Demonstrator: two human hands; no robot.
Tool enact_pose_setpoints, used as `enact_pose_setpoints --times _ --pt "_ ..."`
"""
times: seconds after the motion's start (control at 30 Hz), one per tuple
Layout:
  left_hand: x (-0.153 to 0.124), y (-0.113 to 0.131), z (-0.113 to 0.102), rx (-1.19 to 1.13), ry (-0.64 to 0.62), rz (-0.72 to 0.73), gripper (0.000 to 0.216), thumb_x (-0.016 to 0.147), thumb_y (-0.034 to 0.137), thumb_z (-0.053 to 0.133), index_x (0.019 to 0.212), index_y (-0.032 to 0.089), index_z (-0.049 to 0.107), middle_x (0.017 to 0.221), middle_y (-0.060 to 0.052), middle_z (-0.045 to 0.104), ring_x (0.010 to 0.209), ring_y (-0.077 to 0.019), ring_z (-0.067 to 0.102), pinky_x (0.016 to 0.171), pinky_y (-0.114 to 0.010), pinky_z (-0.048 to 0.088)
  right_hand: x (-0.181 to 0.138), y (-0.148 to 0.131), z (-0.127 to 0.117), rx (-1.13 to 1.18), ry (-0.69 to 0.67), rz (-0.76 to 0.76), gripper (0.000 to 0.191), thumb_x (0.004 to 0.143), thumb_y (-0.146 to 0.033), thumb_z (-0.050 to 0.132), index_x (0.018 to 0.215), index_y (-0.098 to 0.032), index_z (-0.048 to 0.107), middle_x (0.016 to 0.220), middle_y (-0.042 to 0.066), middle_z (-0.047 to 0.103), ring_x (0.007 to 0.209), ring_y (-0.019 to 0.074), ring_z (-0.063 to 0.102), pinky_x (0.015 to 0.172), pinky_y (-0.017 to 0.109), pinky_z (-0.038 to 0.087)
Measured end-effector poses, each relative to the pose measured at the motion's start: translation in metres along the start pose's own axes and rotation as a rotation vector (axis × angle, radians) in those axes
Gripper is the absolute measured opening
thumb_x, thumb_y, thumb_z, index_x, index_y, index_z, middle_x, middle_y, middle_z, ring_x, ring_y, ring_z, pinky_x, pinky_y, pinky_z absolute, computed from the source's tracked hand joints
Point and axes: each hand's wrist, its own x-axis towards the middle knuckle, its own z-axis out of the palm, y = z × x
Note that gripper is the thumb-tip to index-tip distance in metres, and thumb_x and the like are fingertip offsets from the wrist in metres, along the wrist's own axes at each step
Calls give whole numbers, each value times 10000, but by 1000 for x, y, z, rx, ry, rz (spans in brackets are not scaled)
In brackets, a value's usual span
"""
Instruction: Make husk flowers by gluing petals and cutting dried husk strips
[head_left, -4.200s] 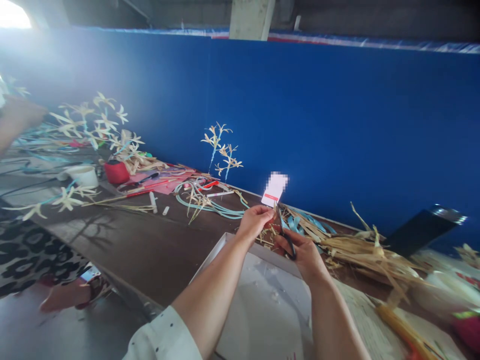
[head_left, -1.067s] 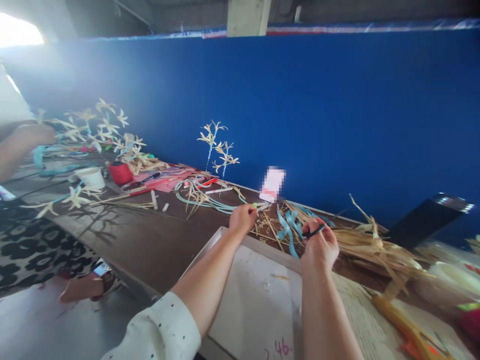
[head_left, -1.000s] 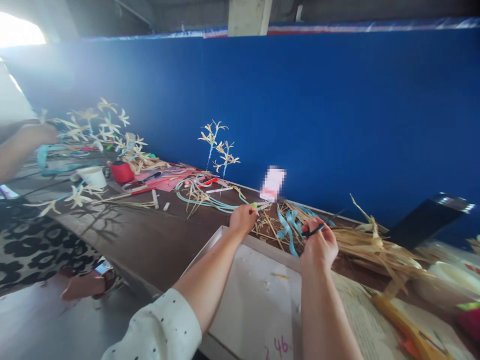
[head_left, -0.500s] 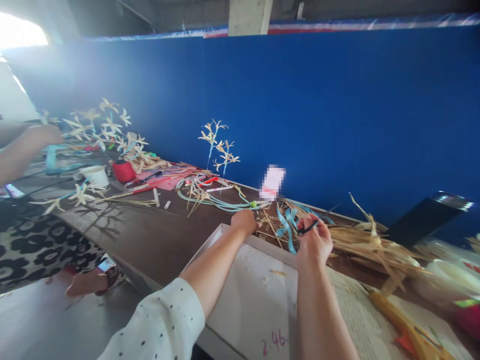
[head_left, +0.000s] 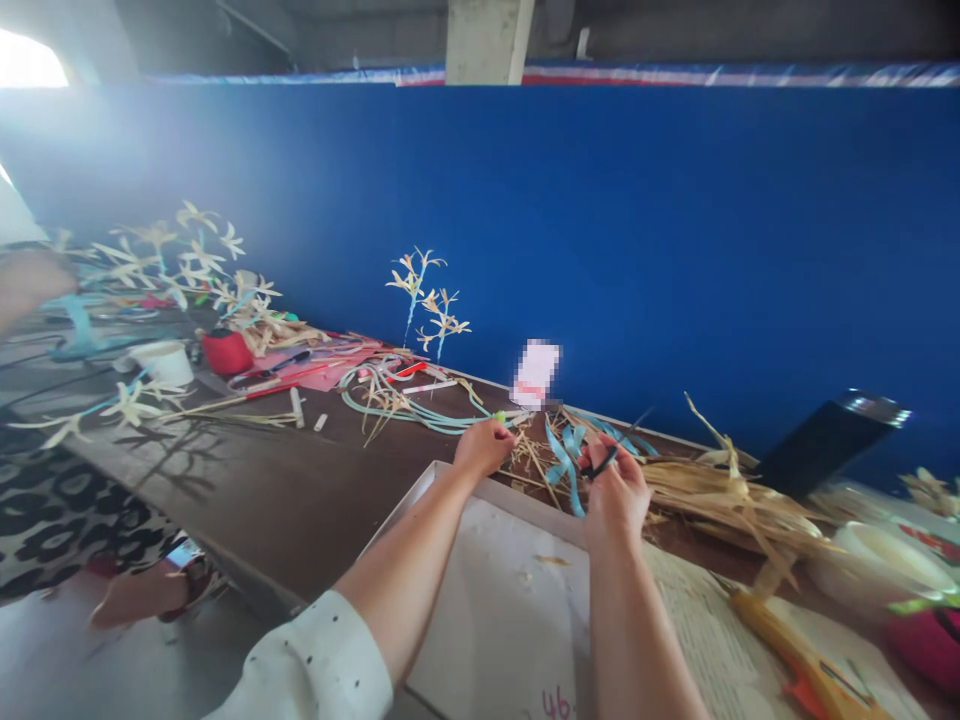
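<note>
Ok, person's left hand [head_left: 484, 447] w/ fingers pinching a thin pale strip [head_left: 501, 416], green tip, held just over the brown surface [head_left: 300, 490]. Right hand [head_left: 615, 492] has fingers curled shut round black scissors [head_left: 606, 459]; blades point up-right, can't tell if open. Both hands sit above far rim of white tray [head_left: 510, 600]. Blue ribbon [head_left: 561, 462] lies btwn the hands, straw [head_left: 712, 490] pile to the right, blurred card [head_left: 534, 372] leans on blue wall [head_left: 675, 250] behind. Straw flowers [head_left: 424, 300] further left. Co-worker's hand [head_left: 30, 280] at far left edge.
</note>
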Motion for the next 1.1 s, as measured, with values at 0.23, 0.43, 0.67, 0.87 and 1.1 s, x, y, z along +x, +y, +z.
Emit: enact_pose_setpoints --times 0.23,0.43,0.67,0.87,1.1 --pt "-8 16 6 -614 -111 158 345 665 423 621 821 116 608 663 -9 598 553 -84 486 526 -192 360 -4 5 0 -87 -182 35 473 564 -345 753 987 -172 630 655 -1 622 541 114 554 423 182 353" --pt "-14 23 7 -696 -210 204 381 632 420 669 851 111 628 715 -28 612 603 -89 509 567 -196 376 -6 5 -2 -103 -316 38 556 558 -331 759 1072 -177 613 641 -21 609 534 98 510 458 190 349" --pt "-16 22 11 -664 -262 269 359 646 399 668 849 104 644 754 -54 638 667 -120 550 607 -210 400 -1 8 -4 -71 -357 -41 514 556 -343 761 1023 -175 628 633 -21 592 594 121 529 537 226 389" --pt "-18 21 11 -626 -274 284 341 663 380 653 872 110 650 830 -77 659 760 -161 588 682 -243 438 -1 7 -4 -63 -343 -24 448 576 -335 752 982 -189 629 588 -40 557 540 97 487 505 214 353" --pt "-17 23 7 -622 -246 240 400 684 411 623 965 127 632 905 -78 656 800 -161 586 690 -237 432 -1 6 -6 -77 -331 -36 477 558 -327 759 997 -201 619 597 -44 570 536 94 487 516 216 353"
